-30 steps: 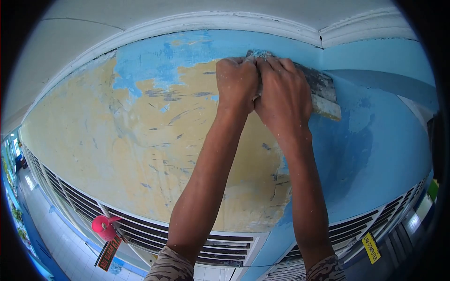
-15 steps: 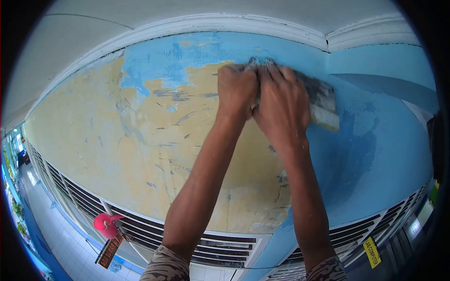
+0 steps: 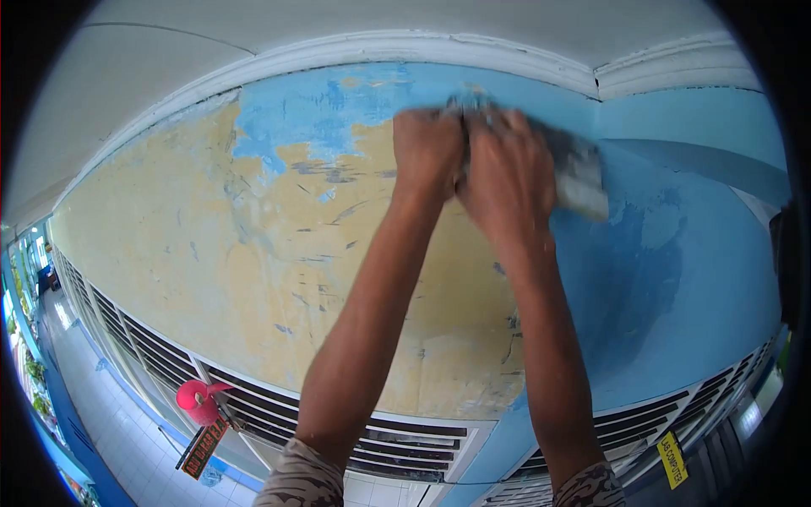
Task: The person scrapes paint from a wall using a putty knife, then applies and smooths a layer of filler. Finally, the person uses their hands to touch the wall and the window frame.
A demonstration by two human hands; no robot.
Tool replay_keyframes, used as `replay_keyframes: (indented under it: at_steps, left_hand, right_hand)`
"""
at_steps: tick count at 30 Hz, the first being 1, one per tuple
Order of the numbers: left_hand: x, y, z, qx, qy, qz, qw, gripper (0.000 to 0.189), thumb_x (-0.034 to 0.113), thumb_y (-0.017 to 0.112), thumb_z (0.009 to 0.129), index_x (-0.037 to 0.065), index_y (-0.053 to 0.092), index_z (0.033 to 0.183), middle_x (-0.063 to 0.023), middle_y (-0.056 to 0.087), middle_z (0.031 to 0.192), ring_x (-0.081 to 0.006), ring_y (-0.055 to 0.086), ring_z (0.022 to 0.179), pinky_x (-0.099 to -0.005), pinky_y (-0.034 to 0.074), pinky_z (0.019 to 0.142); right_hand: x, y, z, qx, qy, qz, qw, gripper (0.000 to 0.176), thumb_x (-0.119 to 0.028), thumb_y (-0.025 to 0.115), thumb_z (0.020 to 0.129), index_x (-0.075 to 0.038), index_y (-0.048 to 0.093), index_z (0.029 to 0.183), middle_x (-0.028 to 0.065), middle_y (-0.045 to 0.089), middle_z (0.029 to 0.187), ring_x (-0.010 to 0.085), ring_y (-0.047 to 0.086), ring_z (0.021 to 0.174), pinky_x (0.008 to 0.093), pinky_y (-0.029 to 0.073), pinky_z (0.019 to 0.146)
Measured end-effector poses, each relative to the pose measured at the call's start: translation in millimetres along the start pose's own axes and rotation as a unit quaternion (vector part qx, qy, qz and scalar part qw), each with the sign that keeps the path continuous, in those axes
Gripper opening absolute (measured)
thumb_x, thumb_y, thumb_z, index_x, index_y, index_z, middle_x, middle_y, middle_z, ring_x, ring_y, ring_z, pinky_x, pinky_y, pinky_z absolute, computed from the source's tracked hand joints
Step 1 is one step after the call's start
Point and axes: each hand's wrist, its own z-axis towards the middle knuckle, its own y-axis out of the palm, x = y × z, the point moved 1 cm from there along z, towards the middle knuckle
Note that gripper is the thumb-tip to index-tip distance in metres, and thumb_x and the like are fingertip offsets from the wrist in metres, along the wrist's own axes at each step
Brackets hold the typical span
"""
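Both my hands are raised high on the wall (image 3: 380, 262), fingers wrapped around a wide scraper (image 3: 583, 186). My left hand (image 3: 428, 152) is closed in a fist on its left side. Just beside it, my right hand (image 3: 511, 173) grips the tool too, motion-blurred at the fingers. The scraper's broad grey-black blade, whitish along its lower end, sticks out to the right over blue paint. Its handle is hidden behind my hands. Bare yellowish wall covers the left and middle; a ragged light-blue paint patch (image 3: 296, 118) stays along the top.
White moulding (image 3: 405, 44) runs above, below the ceiling. Slatted vents (image 3: 405, 448) line the wall's bottom. A pink dipper (image 3: 199, 402) hangs at lower left above an orange-lettered sign (image 3: 205, 448). A yellow sign (image 3: 672, 460) is lower right.
Both hands and the scraper have shifted slightly up and left against the wall. The blade's lower end sits higher. The camera view has moved a little too.
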Motion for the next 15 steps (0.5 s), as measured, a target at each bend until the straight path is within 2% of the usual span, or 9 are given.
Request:
replay_keyframes:
  at_steps: [2, 3, 4, 7, 10, 11, 12, 13, 15]
  left_hand:
    - [-6.0, -4.6, -24.8, -0.008, -0.004, 0.037, 0.999, 0.031, 0.016, 0.062, 0.090, -0.013, 0.068, 0.083, -0.0264, 0.065, 0.068, -0.0260, 0.063, 0.062, -0.0444, 0.049, 0.061]
    - [2.0, -5.8, -34.4, 0.013, -0.080, -0.063, 0.995, 0.030, 0.016, 0.062, 0.091, -0.013, 0.068, 0.084, -0.0264, 0.067, 0.071, -0.0266, 0.063, 0.063, -0.0443, 0.049, 0.062]
    - [6.9, -5.5, -35.3, 0.032, -0.150, -0.164, 0.974, 0.030, 0.015, 0.062, 0.091, -0.013, 0.068, 0.085, -0.0264, 0.068, 0.073, -0.0271, 0.064, 0.064, -0.0443, 0.049, 0.063]
    - [21.5, -12.0, -3.7, 0.014, -0.178, -0.164, 0.970, 0.029, 0.013, 0.060, 0.091, -0.015, 0.069, 0.088, -0.0243, 0.069, 0.077, -0.0248, 0.064, 0.065, -0.0443, 0.049, 0.062]
    - [8.2, -10.7, -4.4, 0.011, -0.201, -0.202, 0.958, 0.031, 0.013, 0.059, 0.091, -0.016, 0.068, 0.087, -0.0247, 0.068, 0.071, -0.0232, 0.063, 0.064, -0.0435, 0.049, 0.062]
    - [-25.1, -8.8, -16.2, 0.007, -0.028, -0.040, 0.999, 0.026, 0.013, 0.060, 0.093, -0.011, 0.066, 0.085, -0.0150, 0.063, 0.071, -0.0192, 0.057, 0.061, -0.0390, 0.045, 0.055]
    - [-40.8, -9.9, -28.2, 0.003, 0.149, 0.126, 0.981, 0.022, 0.013, 0.061, 0.095, -0.005, 0.065, 0.083, -0.0052, 0.058, 0.070, -0.0152, 0.052, 0.058, -0.0345, 0.041, 0.047]
    - [5.2, -14.7, -49.6, 0.011, -0.176, -0.153, 0.972, 0.024, 0.015, 0.061, 0.096, -0.005, 0.066, 0.084, -0.0046, 0.058, 0.068, -0.0144, 0.052, 0.058, -0.0335, 0.042, 0.048]
    - [4.1, -17.4, -43.8, 0.017, -0.170, -0.133, 0.976, 0.024, 0.016, 0.061, 0.096, -0.005, 0.066, 0.085, -0.0049, 0.058, 0.068, -0.0141, 0.053, 0.058, -0.0332, 0.042, 0.048]
  right_hand:
    - [-5.4, 17.1, -31.1, 0.085, -0.018, -0.023, 0.996, 0.030, -0.009, 0.068, 0.080, 0.000, 0.069, 0.109, 0.0184, 0.068, 0.119, 0.0292, 0.060, 0.113, 0.0397, 0.049, 0.095]
    - [-9.0, 20.7, -33.6, 0.125, -0.032, -0.043, 0.991, 0.029, -0.008, 0.069, 0.079, 0.000, 0.069, 0.107, 0.0180, 0.067, 0.120, 0.0291, 0.060, 0.115, 0.0396, 0.048, 0.096]
    - [-6.8, 22.7, -28.1, 0.130, -0.033, -0.044, 0.990, 0.029, -0.008, 0.069, 0.079, 0.000, 0.069, 0.107, 0.0180, 0.067, 0.120, 0.0291, 0.060, 0.115, 0.0396, 0.048, 0.096]
    - [-2.5, 13.0, 1.9, 0.067, -0.034, 0.002, 0.997, 0.029, -0.007, 0.069, 0.079, 0.001, 0.069, 0.107, 0.0185, 0.067, 0.121, 0.0300, 0.059, 0.116, 0.0407, 0.046, 0.100]
    - [-2.3, 15.5, 1.5, 0.080, -0.034, 0.001, 0.996, 0.027, -0.007, 0.069, 0.079, 0.000, 0.069, 0.105, 0.0164, 0.068, 0.116, 0.0289, 0.060, 0.113, 0.0408, 0.046, 0.099]
    - [-5.2, 18.9, -11.1, 0.080, -0.034, 0.002, 0.996, 0.027, -0.007, 0.069, 0.079, 0.000, 0.069, 0.105, 0.0164, 0.068, 0.116, 0.0289, 0.060, 0.113, 0.0408, 0.046, 0.099]
    - [-9.9, 24.3, -32.2, 0.107, -0.036, -0.022, 0.993, 0.027, -0.008, 0.069, 0.079, 0.000, 0.069, 0.105, 0.0157, 0.068, 0.114, 0.0285, 0.060, 0.112, 0.0405, 0.046, 0.099]
    - [-14.7, 26.3, -44.4, 0.132, -0.039, -0.045, 0.989, 0.027, -0.008, 0.069, 0.079, 0.000, 0.069, 0.105, 0.0150, 0.068, 0.113, 0.0280, 0.060, 0.111, 0.0403, 0.046, 0.099]
    - [-15.8, 28.2, -38.7, 0.139, -0.040, -0.034, 0.989, 0.030, -0.008, 0.070, 0.079, 0.000, 0.069, 0.107, 0.0159, 0.068, 0.115, 0.0285, 0.060, 0.112, 0.0406, 0.047, 0.099]
